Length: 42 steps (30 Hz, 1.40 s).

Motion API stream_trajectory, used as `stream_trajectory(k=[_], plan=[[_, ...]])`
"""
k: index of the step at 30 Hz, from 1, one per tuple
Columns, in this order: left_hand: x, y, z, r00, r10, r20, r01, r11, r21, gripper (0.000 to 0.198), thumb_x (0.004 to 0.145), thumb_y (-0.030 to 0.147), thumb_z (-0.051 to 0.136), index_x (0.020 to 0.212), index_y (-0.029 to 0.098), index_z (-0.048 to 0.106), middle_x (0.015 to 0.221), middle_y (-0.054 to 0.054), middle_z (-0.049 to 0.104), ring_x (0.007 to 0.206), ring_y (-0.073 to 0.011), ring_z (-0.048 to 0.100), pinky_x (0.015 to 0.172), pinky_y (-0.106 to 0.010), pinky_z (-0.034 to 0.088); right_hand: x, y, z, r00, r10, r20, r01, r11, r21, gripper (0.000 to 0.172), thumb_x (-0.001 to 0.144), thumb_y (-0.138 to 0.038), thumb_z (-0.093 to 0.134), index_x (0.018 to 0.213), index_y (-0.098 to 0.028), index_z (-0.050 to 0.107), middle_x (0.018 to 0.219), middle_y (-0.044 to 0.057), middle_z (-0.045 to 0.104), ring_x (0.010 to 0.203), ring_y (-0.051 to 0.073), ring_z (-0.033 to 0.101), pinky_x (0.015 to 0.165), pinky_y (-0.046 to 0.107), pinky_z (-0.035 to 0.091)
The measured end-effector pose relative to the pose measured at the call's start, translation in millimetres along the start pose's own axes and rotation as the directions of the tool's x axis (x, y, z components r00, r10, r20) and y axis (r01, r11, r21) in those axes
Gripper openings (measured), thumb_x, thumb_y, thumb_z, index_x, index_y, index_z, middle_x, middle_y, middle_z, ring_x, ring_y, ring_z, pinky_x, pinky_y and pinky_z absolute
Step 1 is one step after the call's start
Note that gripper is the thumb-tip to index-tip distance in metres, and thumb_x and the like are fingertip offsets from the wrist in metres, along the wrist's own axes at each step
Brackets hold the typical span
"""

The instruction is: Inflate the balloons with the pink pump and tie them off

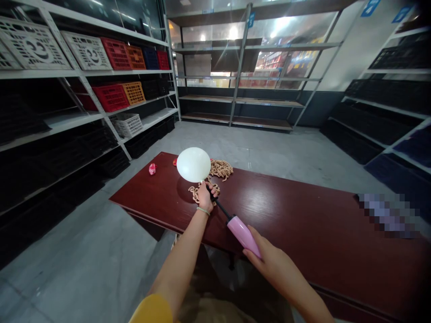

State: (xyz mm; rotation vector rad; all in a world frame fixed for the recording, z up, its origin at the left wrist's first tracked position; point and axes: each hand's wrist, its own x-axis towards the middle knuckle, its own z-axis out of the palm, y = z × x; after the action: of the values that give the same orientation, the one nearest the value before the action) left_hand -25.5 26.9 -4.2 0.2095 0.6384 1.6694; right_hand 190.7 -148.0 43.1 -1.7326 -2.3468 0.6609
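Pinching the neck of a white balloon [193, 164] over the far table [303, 211], the left hand [205, 196] hides the pump's black nozzle tip. The right hand [272, 262] grips the pink pump [243, 233], covering its near end.

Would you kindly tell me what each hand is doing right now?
Left hand: closed, pinching the neck of the inflated white balloon on the nozzle.
Right hand: closed around the pink hand pump.
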Motion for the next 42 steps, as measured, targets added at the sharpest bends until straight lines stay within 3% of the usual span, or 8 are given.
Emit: stream_trajectory(k=[8,15,19,25,29,35,42], plan=[[5,-1,-3.8,1.000,0.007,-0.007,-0.008,1.000,-0.016,0.027,0.094,0.038,0.050,0.077,0.020,0.041,0.059,0.005,0.037,0.040,-0.0060,0.034,0.036,-0.017,0.022,31,-25,-10,0.997,0.045,0.061,-0.038,0.992,-0.122,0.054,0.096,-0.042,0.043,0.145,-0.019,0.038,0.122,0.015,0.066,0.097,0.034,0.070,0.075,0.037,0.047],[2,0,-2.7,1.000,0.004,0.014,-0.004,1.000,0.014,0.024,0.094,0.036,0.049,0.078,0.020,0.044,0.059,0.004,0.040,0.039,-0.0067,0.036,0.035,-0.018,0.024,76,-48,3,0.999,0.044,0.008,-0.043,0.992,-0.117,0.055,0.095,-0.045,0.047,0.143,-0.019,0.038,0.113,0.015,0.069,0.094,0.031,0.070,0.073,0.034,0.045],[0,1,-1.9,1.000,0.005,0.020,-0.006,0.999,0.042,0.024,0.094,0.037,0.048,0.077,0.020,0.043,0.059,0.005,0.040,0.039,-0.0067,0.036,0.035,-0.018,0.026,67,-43,6,0.999,0.028,-0.022,-0.029,0.997,-0.070,0.059,0.095,-0.043,0.048,0.147,-0.018,0.035,0.120,0.017,0.066,0.100,0.031,0.068,0.077,0.035,0.047],[1,0,-2.2,1.000,0.013,0.019,-0.014,1.000,0.028,0.025,0.094,0.034,0.049,0.075,0.020,0.041,0.059,0.005,0.038,0.039,-0.0064,0.035,0.035,-0.018,0.025,20,-10,1,1.000,-0.006,0.010,0.006,1.000,-0.011,0.061,0.095,-0.041,0.045,0.150,-0.017,0.033,0.130,0.017,0.062,0.107,0.032,0.066,0.084,0.037,0.050],[2,-1,-3.6,1.000,0.007,0.025,-0.007,1.000,0.012,0.025,0.095,0.033,0.047,0.075,0.020,0.041,0.058,0.005,0.037,0.039,-0.0066,0.034,0.035,-0.018,0.025,6,6,-3,1.000,-0.020,0.017,0.020,1.000,-0.019,0.062,0.094,-0.043,0.044,0.150,-0.018,0.034,0.134,0.016,0.060,0.104,0.032,0.067,0.084,0.039,0.050],[3,0,-5.4,0.999,0.021,0.047,-0.020,1.000,-0.021,0.023,0.094,0.032,0.049,0.077,0.020,0.041,0.059,0.005,0.038,0.040,-0.0062,0.035,0.036,-0.018,0.025,24,-11,-8,0.999,0.016,0.040,-0.011,0.993,-0.121,0.057,0.094,-0.042,0.045,0.146,-0.020,0.038,0.127,0.015,0.065,0.097,0.032,0.070,0.074,0.036,0.049],[-2,3,-2.2,0.999,0.020,0.040,-0.022,0.999,0.046,0.025,0.093,0.036,0.051,0.076,0.020,0.041,0.059,0.005,0.038,0.040,-0.0064,0.035,0.036,-0.018,0.026,69,-43,5,0.999,0.013,-0.053,-0.020,0.992,-0.128,0.054,0.094,-0.045,0.046,0.140,-0.019,0.043,0.110,0.014,0.071,0.089,0.031,0.071,0.072,0.035,0.047]])
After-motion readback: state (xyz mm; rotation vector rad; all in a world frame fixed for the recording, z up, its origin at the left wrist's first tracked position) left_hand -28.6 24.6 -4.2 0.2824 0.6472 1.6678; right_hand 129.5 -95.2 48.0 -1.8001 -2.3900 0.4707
